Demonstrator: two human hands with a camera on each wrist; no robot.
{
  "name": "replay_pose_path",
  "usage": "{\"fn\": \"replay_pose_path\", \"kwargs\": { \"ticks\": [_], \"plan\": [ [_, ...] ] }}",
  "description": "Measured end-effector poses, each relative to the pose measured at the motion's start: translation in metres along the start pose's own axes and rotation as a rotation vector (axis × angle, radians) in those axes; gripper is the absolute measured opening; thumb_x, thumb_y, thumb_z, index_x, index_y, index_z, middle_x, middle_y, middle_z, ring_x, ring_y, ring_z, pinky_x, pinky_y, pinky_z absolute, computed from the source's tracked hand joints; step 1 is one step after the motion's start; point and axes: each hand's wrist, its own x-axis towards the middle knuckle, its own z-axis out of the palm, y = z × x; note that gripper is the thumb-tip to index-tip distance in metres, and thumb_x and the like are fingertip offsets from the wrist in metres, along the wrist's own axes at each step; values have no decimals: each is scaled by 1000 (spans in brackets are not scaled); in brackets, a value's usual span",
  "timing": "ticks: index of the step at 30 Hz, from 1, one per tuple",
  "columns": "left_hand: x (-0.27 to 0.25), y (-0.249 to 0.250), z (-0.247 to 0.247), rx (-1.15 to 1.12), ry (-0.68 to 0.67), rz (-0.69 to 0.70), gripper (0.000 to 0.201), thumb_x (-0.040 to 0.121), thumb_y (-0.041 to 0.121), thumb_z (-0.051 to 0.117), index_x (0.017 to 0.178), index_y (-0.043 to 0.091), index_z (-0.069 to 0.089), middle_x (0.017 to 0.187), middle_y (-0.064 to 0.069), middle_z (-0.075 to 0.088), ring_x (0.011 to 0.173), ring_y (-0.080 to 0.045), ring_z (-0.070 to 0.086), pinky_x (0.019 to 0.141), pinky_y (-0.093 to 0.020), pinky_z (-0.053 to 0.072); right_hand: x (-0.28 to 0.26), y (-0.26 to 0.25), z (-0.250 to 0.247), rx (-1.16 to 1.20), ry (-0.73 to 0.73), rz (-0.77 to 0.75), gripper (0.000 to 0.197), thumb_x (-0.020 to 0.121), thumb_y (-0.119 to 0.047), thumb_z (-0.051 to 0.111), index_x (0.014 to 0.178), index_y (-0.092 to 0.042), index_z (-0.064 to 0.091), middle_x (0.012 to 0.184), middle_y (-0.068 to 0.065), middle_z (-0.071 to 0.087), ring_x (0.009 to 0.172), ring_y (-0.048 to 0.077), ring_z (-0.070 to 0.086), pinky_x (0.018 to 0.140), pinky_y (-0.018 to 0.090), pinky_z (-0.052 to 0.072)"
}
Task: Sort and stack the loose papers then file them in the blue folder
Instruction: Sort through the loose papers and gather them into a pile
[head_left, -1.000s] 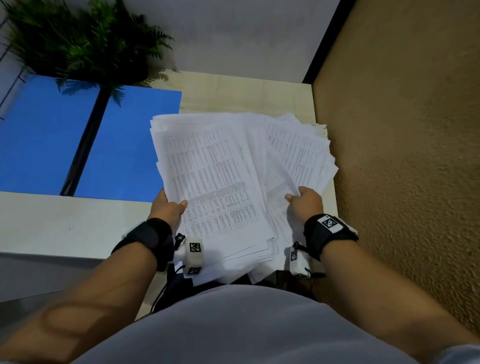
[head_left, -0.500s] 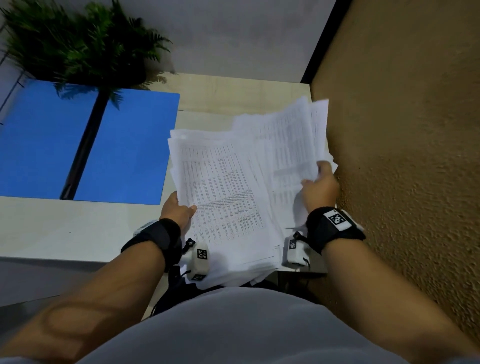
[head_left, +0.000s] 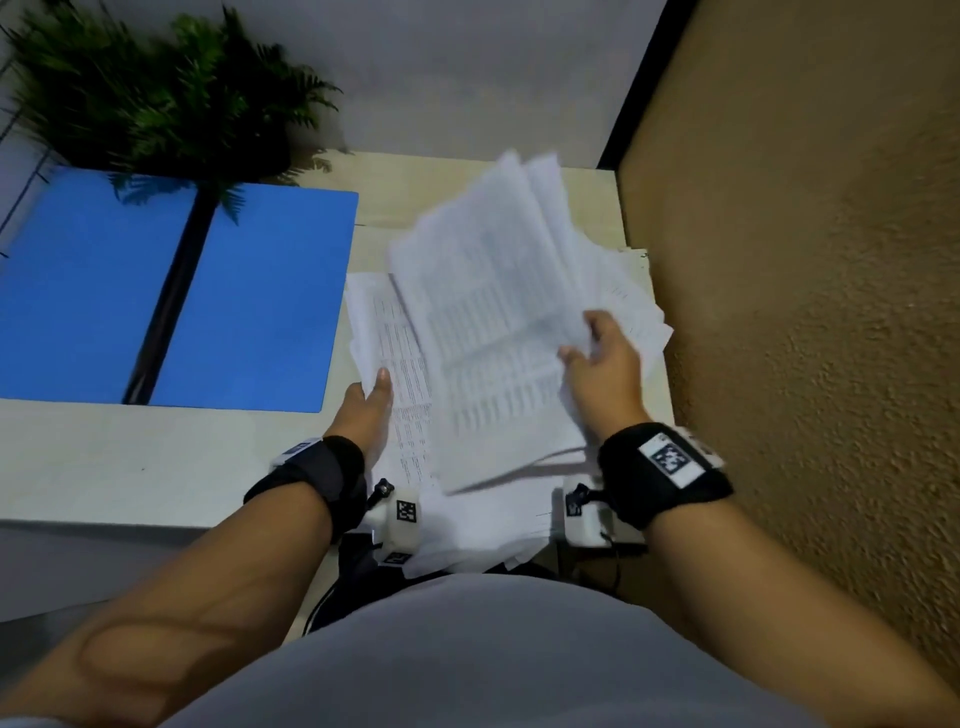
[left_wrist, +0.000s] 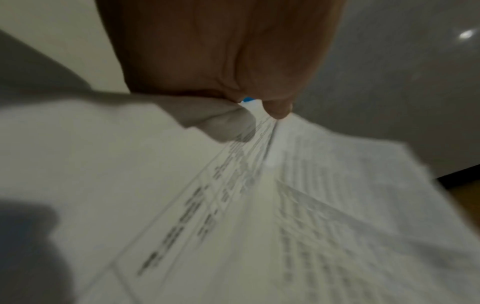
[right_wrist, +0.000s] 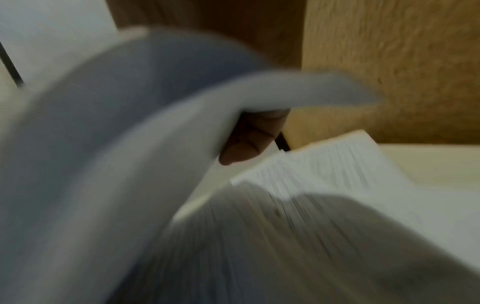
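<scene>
A messy pile of printed papers (head_left: 387, 332) lies on the table's right end. My left hand (head_left: 379, 384) grips the pile's left edge, thumb on top; in the left wrist view my left hand (left_wrist: 259, 109) pinches the papers (left_wrist: 259, 226). My right hand (head_left: 582, 343) holds a lifted, blurred bundle of sheets (head_left: 493, 322) over the pile. The right wrist view shows a finger (right_wrist: 249, 142) under the curled bundle (right_wrist: 130, 144), above the lower pile (right_wrist: 337, 185). The blue folder (head_left: 260, 301) lies open and flat to the left, apart from the papers.
A potted fern (head_left: 156, 93) stands at the back left, its fronds overhanging the folder. A brown textured wall (head_left: 805, 312) runs close along the right of the pale table (head_left: 130, 467). Some sheets overhang the table's near edge by my body.
My right hand has lifted a bundle of sheets from the right side and swung it up and left over the pile. My left hand stays on the left edge.
</scene>
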Motion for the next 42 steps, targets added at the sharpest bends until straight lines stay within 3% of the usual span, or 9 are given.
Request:
{"fn": "replay_pose_path", "kwargs": {
  "ticks": [7,14,22,24,29,32,35,38,42],
  "plan": [
    [-2,-9,1,48,-44,80,57,92,22,66,142,21,38,132,-1,56,124,-28,55,97,-39,47,-19,57,35,-381,-402,105,70,91,14,34,151,-22,35,151,4,41,133,17,44,109,26,33],
    [2,-14,-7,-70,35,68,47,98,-2,53,142,11,45,122,-7,58,107,-23,53,93,-31,41,31,72,15,-522,181,314,57,93,-28,62,143,-11,40,142,13,43,131,31,38,107,49,35],
    [5,-17,-11,-66,-33,87,45,100,4,52,143,13,45,122,-5,59,110,-22,55,95,-33,42,41,88,11,-599,-227,328,37,90,-14,68,68,-19,38,84,0,48,76,15,54,64,24,45],
    [6,-17,-13,-84,-50,85,46,99,3,52,143,15,45,125,-3,60,113,-22,55,100,-34,42,31,76,6,-476,-157,293,7,91,-4,61,88,-9,57,102,12,59,96,25,60,80,27,49],
    [17,-26,-19,-133,-49,67,54,89,14,62,140,21,49,128,-6,66,121,-32,59,108,-53,44,16,14,-35,-220,305,54,31,97,1,43,126,-6,52,100,9,57,90,24,62,63,28,36],
    [29,-35,-16,-151,-66,65,61,78,17,64,138,24,52,128,-6,67,121,-33,60,108,-56,42,18,-20,-59,91,407,-97,44,99,2,42,138,-20,46,111,-7,54,98,3,59,64,-5,42],
    [15,-25,-9,-89,-81,58,56,86,7,64,139,19,52,128,-4,64,121,-30,59,107,-45,43,19,-32,-69,168,462,-223,52,95,2,48,138,-28,44,123,-8,57,113,3,57,94,9,47],
    [9,-19,-4,32,-40,61,46,96,8,59,141,11,48,128,-6,62,118,-28,58,100,-35,44,17,-19,-55,210,399,-177,54,94,6,50,142,-19,42,125,-5,58,115,7,56,93,6,45],
    [7,-16,-1,-55,-77,68,65,91,52,56,144,17,43,138,1,58,120,-21,56,100,-34,41,3,31,-5,269,192,123,63,96,7,44,144,-33,41,138,2,51,127,20,52,111,40,42]
  ]
}}
